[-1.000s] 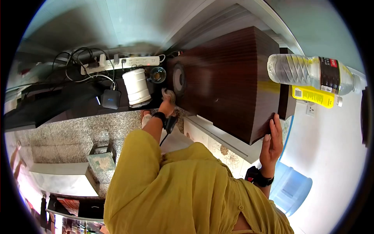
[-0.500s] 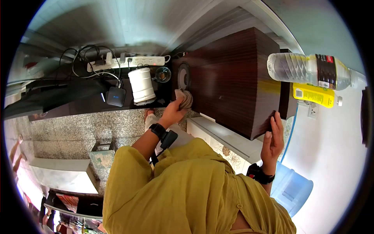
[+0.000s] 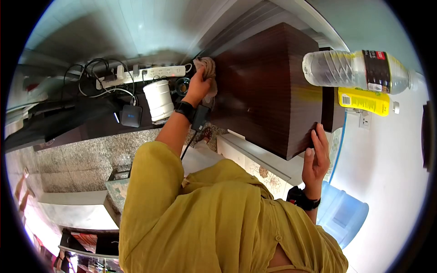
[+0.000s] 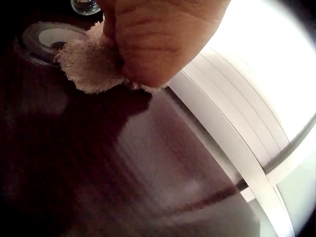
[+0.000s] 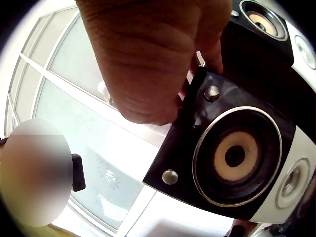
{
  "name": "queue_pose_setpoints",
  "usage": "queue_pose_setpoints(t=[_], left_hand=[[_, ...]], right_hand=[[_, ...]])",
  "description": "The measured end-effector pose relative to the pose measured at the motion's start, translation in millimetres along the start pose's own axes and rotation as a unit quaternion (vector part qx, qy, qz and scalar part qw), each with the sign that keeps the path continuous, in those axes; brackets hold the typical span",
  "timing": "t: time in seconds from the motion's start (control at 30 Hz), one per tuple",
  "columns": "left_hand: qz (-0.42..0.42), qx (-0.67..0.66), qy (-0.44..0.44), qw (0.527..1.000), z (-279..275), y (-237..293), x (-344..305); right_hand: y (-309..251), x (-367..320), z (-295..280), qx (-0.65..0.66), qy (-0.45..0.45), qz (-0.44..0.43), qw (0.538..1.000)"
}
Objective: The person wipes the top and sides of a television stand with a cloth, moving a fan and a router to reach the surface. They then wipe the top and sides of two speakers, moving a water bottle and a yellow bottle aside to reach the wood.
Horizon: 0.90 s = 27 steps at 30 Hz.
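Observation:
In the head view my left hand (image 3: 198, 87) grips a crumpled beige cloth (image 3: 208, 68) against the left end of a large dark wood speaker (image 3: 255, 91), near the wall. The left wrist view has that hand (image 4: 168, 39) pressing the fluffy cloth (image 4: 89, 66) on the dark surface beside a round port (image 4: 57, 37). My right hand (image 3: 317, 157) rests with extended fingers on the speaker's right edge. The right wrist view shows the hand (image 5: 148, 59) at the edge of the black front panel (image 5: 185, 143), which bears a round cone and silver knobs.
Left of the cloth stand a glass (image 3: 182, 85) and a white cylinder (image 3: 158, 101), with a power strip (image 3: 159, 72), cables and a small black box (image 3: 131, 116). A clear bottle (image 3: 334, 68) and a yellow bottle (image 3: 364, 101) lie at the right, above a blue water jug (image 3: 341, 214).
My left hand has moved the cloth from the speaker's near side up towards the wall, past the round port. The right hand keeps its place on the edge. The head view has shifted slightly.

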<state>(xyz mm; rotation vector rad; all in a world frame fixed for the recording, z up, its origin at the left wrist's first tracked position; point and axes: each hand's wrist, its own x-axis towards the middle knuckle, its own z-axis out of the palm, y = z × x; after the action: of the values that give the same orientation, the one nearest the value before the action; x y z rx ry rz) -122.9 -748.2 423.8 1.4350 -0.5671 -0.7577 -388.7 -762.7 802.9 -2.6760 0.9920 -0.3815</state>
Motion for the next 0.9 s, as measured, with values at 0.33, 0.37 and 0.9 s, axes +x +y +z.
queue_pose_setpoints(t=[0.33,0.37,0.9], left_hand=[[-0.075,-0.184,-0.093,0.976,-64.2,141.6,-112.4],[-0.089,-0.184,-0.098,0.974,-67.9,148.6,-119.1],[0.058,-0.316,-0.255,0.912,-6.6,249.9,-123.3]], right_hand=[[2.4,-3.4,-32.0,0.024,0.062,-0.01,0.998],[1.9,-6.5,-33.6,0.034,0.062,-0.002,0.998],[4.8,-7.6,-12.7,0.047,0.048,-0.022,0.998]])
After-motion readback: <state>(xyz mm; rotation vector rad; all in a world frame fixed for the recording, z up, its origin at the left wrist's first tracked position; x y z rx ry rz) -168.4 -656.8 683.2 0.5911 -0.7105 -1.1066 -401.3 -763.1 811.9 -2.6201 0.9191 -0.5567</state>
